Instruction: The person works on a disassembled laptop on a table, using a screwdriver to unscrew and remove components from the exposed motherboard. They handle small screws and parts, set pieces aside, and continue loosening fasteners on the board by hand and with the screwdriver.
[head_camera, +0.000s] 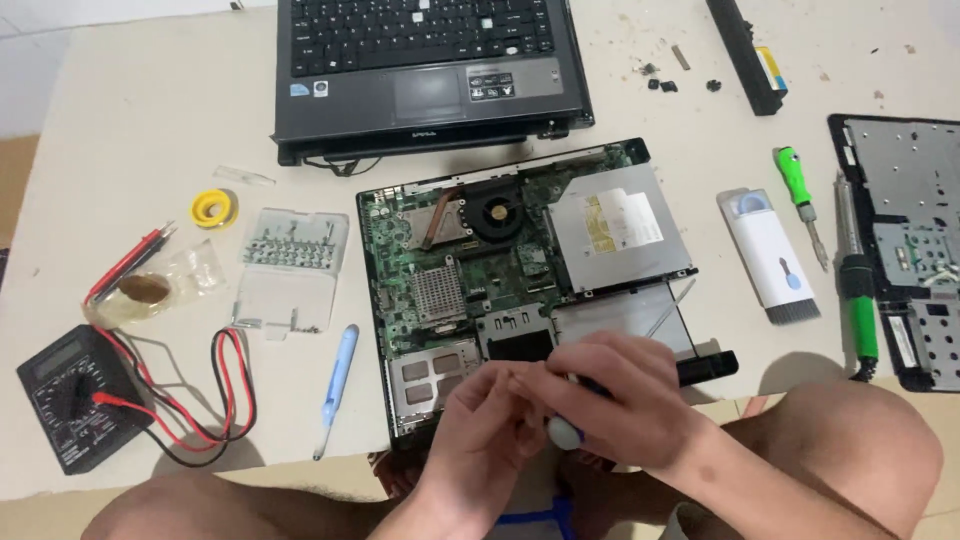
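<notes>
Low in the middle of the frame, the right hand (615, 400) is closed around a screwdriver (572, 425) with a pale rounded handle end, and the left hand (480, 430) pinches its fingers against the same tool; whether they also hold something small, I cannot tell. Both hands cover the near edge of an opened laptop base (520, 270), which lies flat on the pale worktop (150, 120) at the centre of the frame. Its green circuit board (440, 280) is bare, with a round black fan (497, 213), copper-coloured pipes beside it, and a flat silver disc drive (615, 228) at its right.

Above it lies a grey keyboard deck (425, 70). Left of the base, a clear plastic case (292, 265) holds rows of small metal bits, and a light blue pen-shaped tool (337, 385) lies just beside the base. Further left are a yellow ring of tape (213, 208) and, at the lower left, a black multimeter (75, 395) with red and black leads looping over the worktop.

Right of the base lie a white cleaning brush kit (768, 258), a small green screwdriver (800, 200), a green-handled soldering iron (856, 290) and a dark bottom cover (905, 250) at the frame's right edge. A black battery bar (745, 55) sits at the upper right.
</notes>
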